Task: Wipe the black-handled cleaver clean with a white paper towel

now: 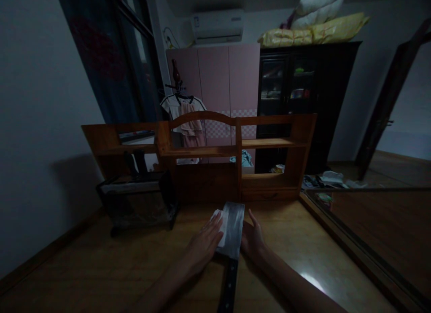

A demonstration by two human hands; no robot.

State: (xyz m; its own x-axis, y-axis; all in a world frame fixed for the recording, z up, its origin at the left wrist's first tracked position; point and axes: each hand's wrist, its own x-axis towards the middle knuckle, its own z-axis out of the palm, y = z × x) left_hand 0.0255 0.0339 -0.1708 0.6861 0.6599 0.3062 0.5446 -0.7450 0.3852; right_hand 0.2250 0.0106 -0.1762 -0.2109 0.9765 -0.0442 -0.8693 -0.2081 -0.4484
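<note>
A cleaver [233, 227] with a broad grey blade and a black riveted handle [230, 281] is in front of me, its handle pointing toward me. Pale smears mark the blade. My left hand [209, 235] presses a folded white wipe [220, 227] against the blade's left side; whether it is paper or cloth I cannot tell. On the right edge, my right hand [253, 237] steadies the blade, thumb raised and the other fingers partly hidden behind the metal. Neither hand touches the handle.
A knife block [134, 200] holding black-handled tools stands at left on the wooden surface [188, 286]. Behind is a wooden shelf unit [205, 151]. A raised wooden edge [336, 241] runs along the right. Farther back are pink wardrobes [215, 79] and a dark cabinet [303, 88].
</note>
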